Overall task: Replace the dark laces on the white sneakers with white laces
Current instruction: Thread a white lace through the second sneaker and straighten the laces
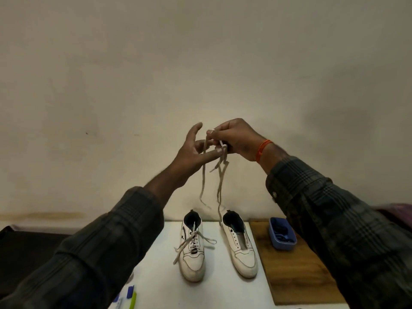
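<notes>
Head view: both hands are raised in the middle of the frame, in front of a plain wall. The right hand (234, 139) has its fingers (214, 132) curled together, pinching a bunched white lace (219, 186) near its top. The left hand (191, 150) is spread, fingers apart and fairly straight, with one strand of the lace draped across them; it touches the lace but does not grip it. The strands hang down loosely towards the bench (156, 275), one reaching about to the collar of the shoe below it.

Low in the centre stand two white sneakers, toes towards the camera. The left sneaker (192, 248) already carries a white lace, its loose ends splayed on the bench. The right sneaker (240, 248) is just beside it with bare eyelets and an open tongue. At lower right a blue tub (282, 235) on a wooden board (298, 270) holds something dark, probably the removed laces, though that is hard to tell.

The lace looks light, limp and prone to tangling; it will not push through an eyelet except by its stiff tip. The ends should be found first, and each held close behind the tip.
</notes>
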